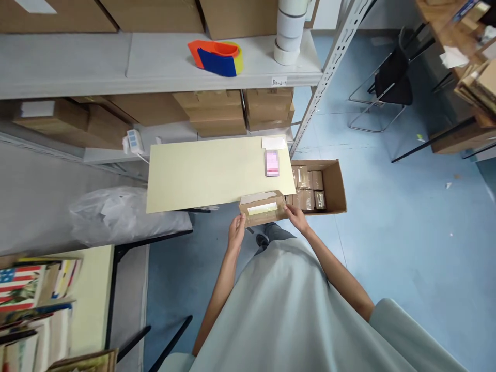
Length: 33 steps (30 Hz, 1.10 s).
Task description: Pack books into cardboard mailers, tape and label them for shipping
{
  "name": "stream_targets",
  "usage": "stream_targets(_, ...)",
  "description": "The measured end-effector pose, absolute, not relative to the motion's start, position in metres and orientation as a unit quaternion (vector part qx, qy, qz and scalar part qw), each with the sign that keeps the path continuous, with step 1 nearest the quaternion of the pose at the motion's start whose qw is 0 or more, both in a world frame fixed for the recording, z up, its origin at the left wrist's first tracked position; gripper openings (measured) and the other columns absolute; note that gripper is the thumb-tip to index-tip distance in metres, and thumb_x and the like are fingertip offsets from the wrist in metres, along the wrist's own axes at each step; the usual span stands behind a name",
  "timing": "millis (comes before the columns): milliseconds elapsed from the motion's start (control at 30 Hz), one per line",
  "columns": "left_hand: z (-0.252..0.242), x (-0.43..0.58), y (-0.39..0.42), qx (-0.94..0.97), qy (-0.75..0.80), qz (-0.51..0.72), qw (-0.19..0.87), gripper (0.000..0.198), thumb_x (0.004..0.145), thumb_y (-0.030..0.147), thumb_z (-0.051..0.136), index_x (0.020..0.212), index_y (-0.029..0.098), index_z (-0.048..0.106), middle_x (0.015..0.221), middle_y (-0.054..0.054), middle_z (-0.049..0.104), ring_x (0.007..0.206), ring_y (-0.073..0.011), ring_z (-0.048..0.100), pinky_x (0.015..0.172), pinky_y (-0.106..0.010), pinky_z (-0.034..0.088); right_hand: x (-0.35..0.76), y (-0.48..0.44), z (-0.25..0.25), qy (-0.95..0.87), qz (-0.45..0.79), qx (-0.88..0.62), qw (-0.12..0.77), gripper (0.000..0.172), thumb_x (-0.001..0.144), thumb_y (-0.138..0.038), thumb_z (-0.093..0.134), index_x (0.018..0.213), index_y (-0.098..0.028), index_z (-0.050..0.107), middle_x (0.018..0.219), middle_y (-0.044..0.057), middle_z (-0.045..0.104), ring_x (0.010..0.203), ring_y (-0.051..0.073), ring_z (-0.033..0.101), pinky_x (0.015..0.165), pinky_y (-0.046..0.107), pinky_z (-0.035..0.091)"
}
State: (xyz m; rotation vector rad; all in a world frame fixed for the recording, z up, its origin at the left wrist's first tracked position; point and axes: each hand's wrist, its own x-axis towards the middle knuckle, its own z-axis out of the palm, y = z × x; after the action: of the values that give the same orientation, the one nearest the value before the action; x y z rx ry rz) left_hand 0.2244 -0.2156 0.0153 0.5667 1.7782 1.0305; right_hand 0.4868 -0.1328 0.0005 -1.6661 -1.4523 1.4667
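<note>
Head view: the left hand [236, 233] and the right hand [297, 218] grip opposite ends of a cardboard box [267, 218], fingers closed against its left and right ends. The box is at the table's [209, 173] front edge; whether they touch cannot be determined. An open carton [334, 187] stands just beside, at right.

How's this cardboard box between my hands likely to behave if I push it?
The cardboard box would probably stay stiff, judging by its flat panels. Being boxy, it should slide rather than roll. It seems manageable in weight, held just by its ends.
</note>
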Motion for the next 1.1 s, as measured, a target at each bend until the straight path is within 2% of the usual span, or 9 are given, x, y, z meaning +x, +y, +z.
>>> stream_targets(167,0.001,0.246,-0.243,0.272,0.734,0.372,0.499,0.062,0.089,0.075,0.069,0.108,0.017,0.078,0.124,-0.016,0.081,0.126,-0.0350,0.072,0.110,-0.045,0.055,0.527,-0.162,0.003,-0.515,0.519,-0.639,0.239,0.053,0.098,-0.066,0.064,0.120,-0.020,0.079,0.129,0.013,0.082,0.126,0.034,0.073,0.110,0.046,0.056)
stream_targets(367,-0.010,0.285,-0.249,0.283,0.711,0.310,0.563,0.044,0.089,0.059,0.074,0.102,0.018,0.078,0.123,-0.015,0.083,0.127,-0.0344,0.074,0.114,-0.046,0.054,0.569,-0.162,-0.004,-0.505,0.506,-0.681,0.160,0.040,0.099,-0.054,0.063,0.113,-0.019,0.077,0.114,0.013,0.084,0.111,0.031,0.078,0.096,0.039,0.059)
stream_targets(467,-0.013,0.312,-0.237,0.315,0.703,0.266,0.579,0.038,0.091,0.053,0.075,0.104,0.017,0.078,0.126,-0.016,0.082,0.127,-0.0335,0.075,0.112,-0.044,0.057,0.592,-0.152,-0.010,-0.495,0.490,-0.705,0.135,0.037,0.099,-0.051,0.064,0.112,-0.019,0.077,0.114,0.014,0.084,0.108,0.030,0.078,0.093,0.037,0.058)
stream_targets(600,-0.018,0.356,-0.206,0.348,0.712,0.211,0.573,0.038,0.089,0.047,0.080,0.112,0.017,0.078,0.133,-0.017,0.080,0.127,-0.0356,0.074,0.108,-0.044,0.059,0.638,-0.134,-0.018,-0.465,0.481,-0.729,0.142,0.035,0.097,-0.050,0.064,0.101,-0.020,0.081,0.110,0.012,0.085,0.105,0.031,0.078,0.094,0.037,0.057)
stream_targets(700,-0.023,0.399,-0.174,0.368,0.720,0.174,0.562,0.040,0.089,0.046,0.081,0.116,0.017,0.077,0.130,-0.017,0.081,0.125,-0.0360,0.075,0.106,-0.046,0.060,0.685,-0.119,-0.025,-0.434,0.494,-0.737,0.155,0.034,0.096,-0.050,0.065,0.097,-0.021,0.083,0.106,0.012,0.085,0.105,0.031,0.078,0.094,0.037,0.058)
stream_targets(900,-0.041,0.502,-0.097,0.410,0.726,0.131,0.536,0.037,0.095,0.033,0.074,0.129,0.017,0.072,0.138,-0.017,0.077,0.131,-0.0310,0.072,0.111,-0.042,0.057,0.786,-0.093,-0.052,-0.346,0.536,-0.748,0.182,0.041,0.090,-0.056,0.072,0.096,-0.017,0.082,0.108,0.015,0.085,0.110,0.033,0.076,0.096,0.040,0.059)
stream_targets(1000,-0.053,0.552,-0.056,0.434,0.728,0.106,0.520,0.040,0.094,0.031,0.075,0.131,0.018,0.072,0.138,-0.016,0.076,0.135,-0.0336,0.068,0.118,-0.047,0.051,0.822,-0.082,-0.067,-0.282,0.567,-0.752,0.184,0.050,0.086,-0.061,0.075,0.103,-0.015,0.080,0.109,0.016,0.084,0.109,0.033,0.077,0.092,0.039,0.061)
stream_targets(1100,-0.064,0.595,-0.019,0.496,0.726,0.079,0.470,0.044,0.093,0.028,0.074,0.135,0.015,0.071,0.144,-0.021,0.071,0.143,-0.0384,0.060,0.127,-0.052,0.041,0.841,-0.075,-0.081,-0.176,0.615,-0.735,0.224,0.047,0.084,-0.057,0.079,0.108,-0.017,0.078,0.118,0.015,0.082,0.117,0.031,0.075,0.096,0.038,0.062)
